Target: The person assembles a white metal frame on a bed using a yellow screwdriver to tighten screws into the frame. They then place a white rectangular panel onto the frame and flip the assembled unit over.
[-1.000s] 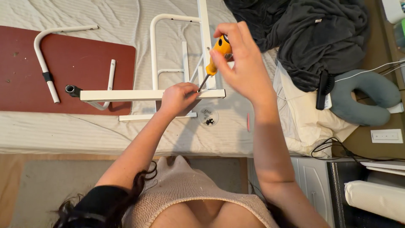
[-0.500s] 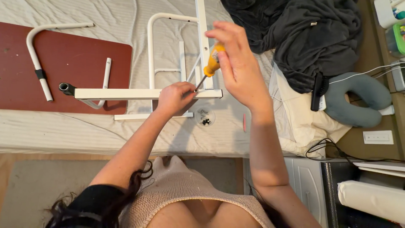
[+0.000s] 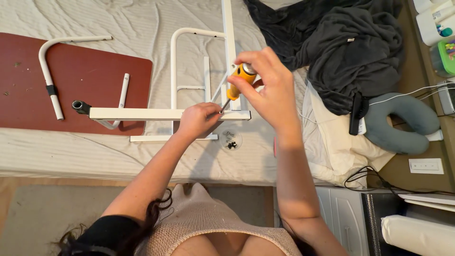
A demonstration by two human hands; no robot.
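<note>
My right hand (image 3: 268, 90) grips an orange-handled screwdriver (image 3: 238, 80), its tip angled down to the white square metal bar (image 3: 137, 114). My left hand (image 3: 199, 121) clasps that bar near its right end, fingers right by the screwdriver tip. The bar belongs to a white tubular frame (image 3: 189, 71) lying on the bed. A small clear dish of dark screws (image 3: 231, 140) sits just below the bar, near my left hand.
A reddish-brown board (image 3: 90, 71) lies at the left with a bent white tube (image 3: 50, 76) and a short white tube (image 3: 123, 92) on it. A dark grey blanket (image 3: 341, 52) and a grey neck pillow (image 3: 403, 125) are at the right. Bottles stand at the top right.
The view has shifted slightly. My right hand has turned a little around the screwdriver handle; my left hand stays on the bar.
</note>
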